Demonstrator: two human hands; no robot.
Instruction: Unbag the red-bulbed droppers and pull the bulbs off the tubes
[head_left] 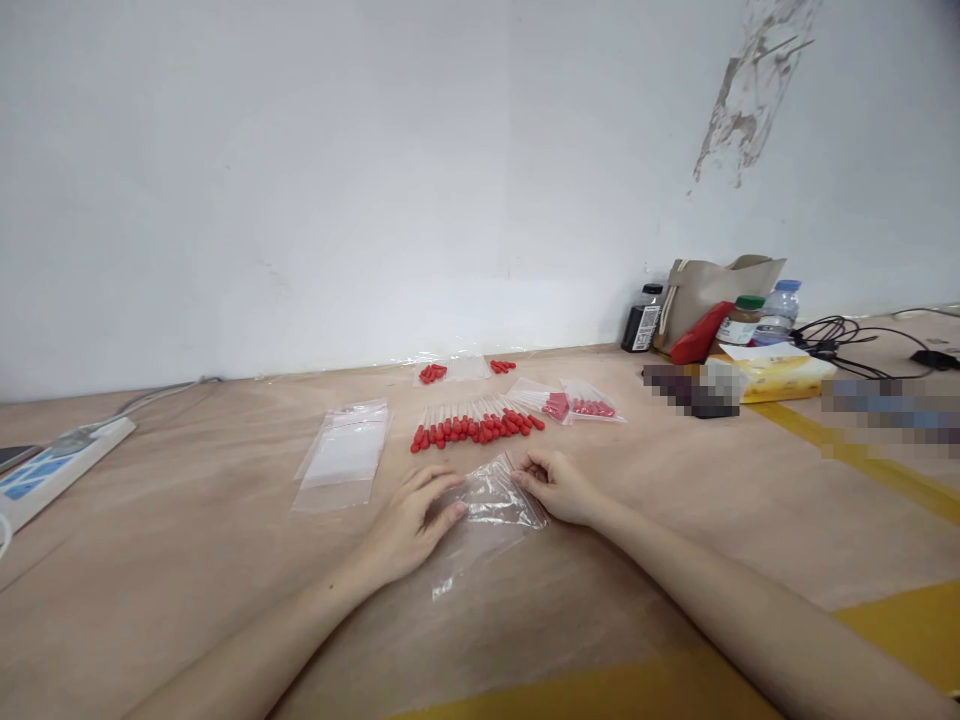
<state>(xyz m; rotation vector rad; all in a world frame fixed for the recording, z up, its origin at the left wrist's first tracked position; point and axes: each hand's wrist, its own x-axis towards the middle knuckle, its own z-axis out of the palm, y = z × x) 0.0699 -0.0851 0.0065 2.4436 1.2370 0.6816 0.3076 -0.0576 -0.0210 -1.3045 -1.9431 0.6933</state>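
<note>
A clear plastic zip bag (499,500) lies tilted on the table between my hands, its red-lined zip edge toward the right. With thumb and fingers pinched, my right hand (559,488) grips that zip edge. My left hand (420,525) is at the bag's left side, thumb and fingers apart, fingertips touching the film. Just beyond is a row of thin pale sticks with red tips (476,428). To its right lie two clear bags, one with red pieces showing (556,405) and another with red tips inside (594,407). A stack of flat zip bags (345,450) rests to the left.
Small red pieces in clear bags (433,374) lie near the wall. At the left stands a power strip (64,470). Toward the right are a dark bottle (643,320), a beige bag (697,300), a green-lidded jar (740,322), a yellow tissue pack (784,372) and black cables (847,335).
</note>
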